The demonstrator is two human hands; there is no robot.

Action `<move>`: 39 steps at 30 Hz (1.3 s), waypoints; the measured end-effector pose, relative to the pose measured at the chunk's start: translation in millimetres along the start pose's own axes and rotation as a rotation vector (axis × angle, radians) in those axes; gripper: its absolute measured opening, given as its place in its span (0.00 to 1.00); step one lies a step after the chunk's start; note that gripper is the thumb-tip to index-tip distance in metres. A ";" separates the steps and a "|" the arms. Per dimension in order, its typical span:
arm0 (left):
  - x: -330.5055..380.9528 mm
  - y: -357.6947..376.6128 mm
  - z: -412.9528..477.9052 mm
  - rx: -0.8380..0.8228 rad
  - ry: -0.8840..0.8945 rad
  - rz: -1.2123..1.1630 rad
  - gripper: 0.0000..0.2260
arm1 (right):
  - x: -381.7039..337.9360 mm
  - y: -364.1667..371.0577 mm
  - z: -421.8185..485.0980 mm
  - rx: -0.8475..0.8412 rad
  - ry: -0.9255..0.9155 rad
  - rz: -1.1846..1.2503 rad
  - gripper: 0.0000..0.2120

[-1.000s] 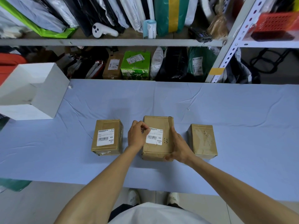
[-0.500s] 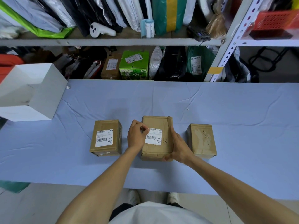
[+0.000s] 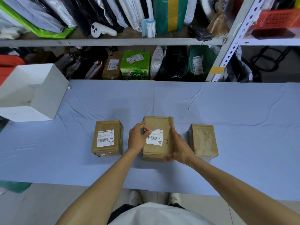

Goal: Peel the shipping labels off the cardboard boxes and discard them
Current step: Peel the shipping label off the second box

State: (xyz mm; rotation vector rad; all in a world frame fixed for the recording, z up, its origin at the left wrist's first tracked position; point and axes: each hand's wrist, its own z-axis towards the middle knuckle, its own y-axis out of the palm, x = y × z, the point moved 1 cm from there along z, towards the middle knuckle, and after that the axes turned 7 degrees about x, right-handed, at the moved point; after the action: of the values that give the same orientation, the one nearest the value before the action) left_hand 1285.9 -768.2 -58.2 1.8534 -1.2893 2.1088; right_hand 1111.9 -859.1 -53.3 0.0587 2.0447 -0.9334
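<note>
Label sat on middle box, bench centre, its upper-left corner lifted, pinched by fingers of left hand for peeling. Right hand clasped box's side, seemingly bracing it.

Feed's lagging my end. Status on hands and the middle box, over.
Left hand pinches lifted corner of label, middle box. Right hand grips that box's right side. Left box label untouched. Nothing blocking.
</note>
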 end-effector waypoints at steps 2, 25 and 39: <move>3.1 0.3 -0.8 -0.009 -0.006 0.007 0.09 | 0.3 -0.6 0.5 -0.001 0.001 0.001 0.69; 13.6 -8.0 -6.2 -0.085 -0.039 0.009 0.02 | -0.4 2.8 7.6 -0.009 -0.007 -0.024 0.70; 14.9 -9.4 -7.6 -0.111 -0.034 -0.001 0.02 | 1.6 1.4 6.9 0.006 -0.028 -0.021 0.71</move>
State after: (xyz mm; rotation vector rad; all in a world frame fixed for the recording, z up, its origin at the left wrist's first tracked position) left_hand 1280.7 -764.5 -40.1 1.8517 -1.3821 1.9706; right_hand 1116.1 -863.0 -57.7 0.0275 2.0199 -0.9484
